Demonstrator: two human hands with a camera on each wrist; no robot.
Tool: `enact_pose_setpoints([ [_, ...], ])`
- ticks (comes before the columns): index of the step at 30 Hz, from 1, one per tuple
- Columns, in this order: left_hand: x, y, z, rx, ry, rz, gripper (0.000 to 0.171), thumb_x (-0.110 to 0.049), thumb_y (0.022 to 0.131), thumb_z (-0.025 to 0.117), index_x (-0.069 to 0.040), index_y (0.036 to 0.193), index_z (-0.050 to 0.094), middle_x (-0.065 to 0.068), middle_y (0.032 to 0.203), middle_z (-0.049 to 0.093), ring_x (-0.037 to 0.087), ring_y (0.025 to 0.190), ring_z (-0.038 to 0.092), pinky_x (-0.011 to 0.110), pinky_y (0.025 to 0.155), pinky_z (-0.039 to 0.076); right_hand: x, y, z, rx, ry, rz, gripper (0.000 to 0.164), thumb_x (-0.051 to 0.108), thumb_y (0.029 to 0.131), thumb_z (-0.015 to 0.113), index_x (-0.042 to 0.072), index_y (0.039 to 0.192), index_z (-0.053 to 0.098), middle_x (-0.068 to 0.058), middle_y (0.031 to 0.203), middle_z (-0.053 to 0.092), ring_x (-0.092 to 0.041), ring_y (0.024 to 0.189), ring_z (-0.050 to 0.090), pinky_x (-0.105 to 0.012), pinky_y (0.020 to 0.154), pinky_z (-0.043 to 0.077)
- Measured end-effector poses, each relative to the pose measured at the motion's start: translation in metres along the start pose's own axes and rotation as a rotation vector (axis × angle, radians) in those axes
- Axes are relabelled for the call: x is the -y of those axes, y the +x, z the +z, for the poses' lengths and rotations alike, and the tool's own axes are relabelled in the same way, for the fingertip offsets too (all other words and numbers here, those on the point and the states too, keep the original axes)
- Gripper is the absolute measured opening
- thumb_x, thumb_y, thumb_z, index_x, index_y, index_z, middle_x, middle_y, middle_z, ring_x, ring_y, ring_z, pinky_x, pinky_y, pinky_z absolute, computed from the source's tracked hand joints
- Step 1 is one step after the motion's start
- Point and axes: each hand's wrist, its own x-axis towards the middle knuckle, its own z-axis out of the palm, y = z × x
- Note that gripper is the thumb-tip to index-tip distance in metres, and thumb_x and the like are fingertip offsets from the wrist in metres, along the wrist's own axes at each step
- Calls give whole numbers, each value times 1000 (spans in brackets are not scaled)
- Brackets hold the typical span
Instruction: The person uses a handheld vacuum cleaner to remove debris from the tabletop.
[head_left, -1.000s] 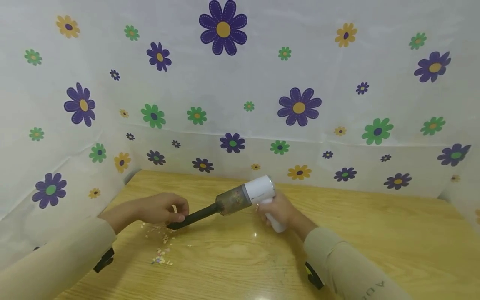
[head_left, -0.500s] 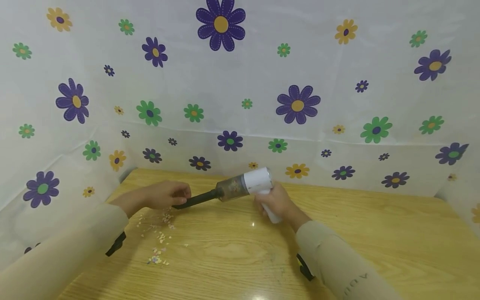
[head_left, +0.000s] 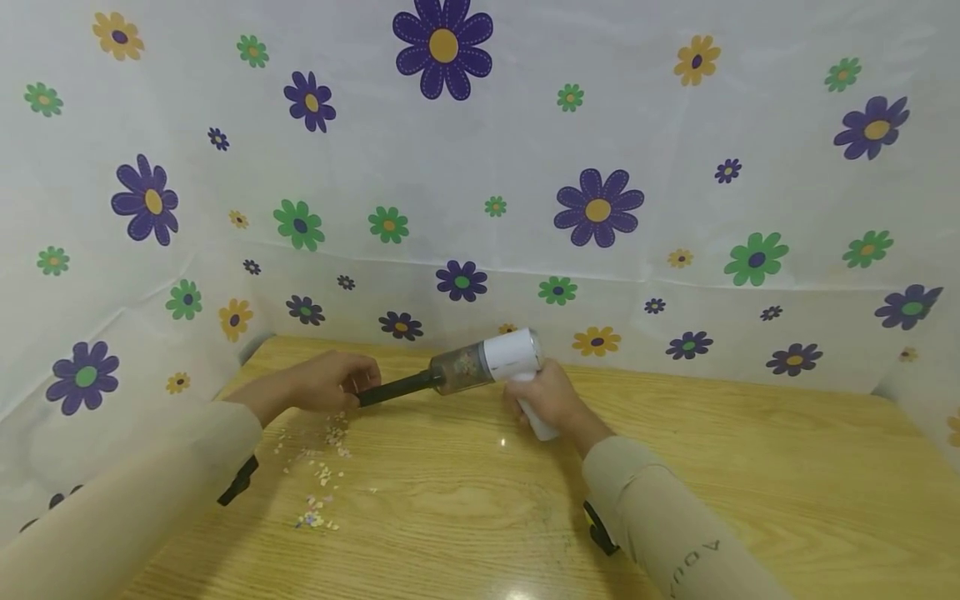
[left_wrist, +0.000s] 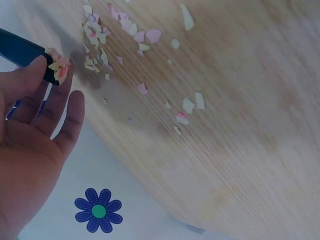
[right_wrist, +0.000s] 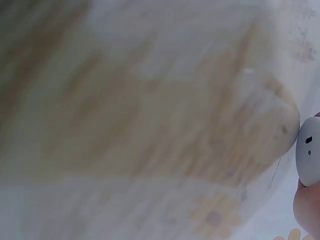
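Observation:
My right hand (head_left: 553, 393) grips the white handle of a handheld vacuum cleaner (head_left: 513, 354). Its see-through dust cup (head_left: 459, 369) has bits inside, and a black nozzle (head_left: 397, 387) points left. The thumb and fingers of my left hand (head_left: 326, 382) pinch the nozzle's end, held above the tabletop. A wad of pink and yellow paper scraps (left_wrist: 60, 67) fills the nozzle mouth in the left wrist view. Below the left hand, small loose paper bits (head_left: 322, 475) lie scattered. In the right wrist view only the handle's white end (right_wrist: 310, 152) and part of the hand show.
The wooden tabletop (head_left: 712, 467) reaches to a white sheet with printed flowers (head_left: 525, 242), which stands at the back and on both sides. Black wrist straps show at both sleeves. Most of the right wrist view is blurred.
Both hands have raised the vacuum cleaner and carried it slightly away from me, lifting the nozzle off the paper bits. The left fingers have closed in on the nozzle's end.

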Motion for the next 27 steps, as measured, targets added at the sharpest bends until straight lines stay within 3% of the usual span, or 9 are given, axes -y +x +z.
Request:
enact_pose_setpoints([
  [7, -1, 2, -2, 15, 6, -18, 43, 17, 67, 65, -8, 103, 64, 7, 95, 69, 18, 82, 66, 41, 80, 55, 0, 2, 2, -9, -3, 1, 31, 8, 77, 66, 0, 106, 59, -8, 67, 59, -16, 47, 55, -28, 49, 51],
  [14, 3, 3, 0, 3, 76, 21, 30, 7, 73, 78, -8, 96, 69, -1, 87, 72, 13, 80, 67, 37, 78, 57, 1, 2, 4, 2, 11, 1, 26, 7, 77, 66, 1, 102, 59, -7, 61, 58, -17, 45, 55, -28, 48, 50],
  [19, 6, 2, -3, 6, 41, 16, 40, 18, 69, 59, -6, 100, 71, 1, 91, 72, 15, 82, 67, 39, 80, 57, 0, 4, 7, -8, 9, -1, 20, 8, 78, 66, 2, 96, 60, -6, 57, 57, -17, 44, 54, -28, 48, 50],
  [22, 5, 1, -5, -8, 67, 13, 46, 19, 67, 52, -5, 101, 72, 2, 90, 72, 16, 82, 65, 39, 79, 56, 0, 6, 9, -14, -1, 6, 19, 9, 78, 66, 3, 94, 60, -6, 57, 57, -17, 45, 54, -28, 49, 50],
  [27, 5, 0, -7, -28, 103, -16, 38, 12, 77, 50, -3, 103, 73, 7, 94, 73, 23, 87, 66, 46, 83, 55, 3, 6, 13, -17, -11, 18, 22, 10, 76, 67, 2, 95, 59, -7, 59, 57, -17, 45, 54, -28, 48, 49],
])
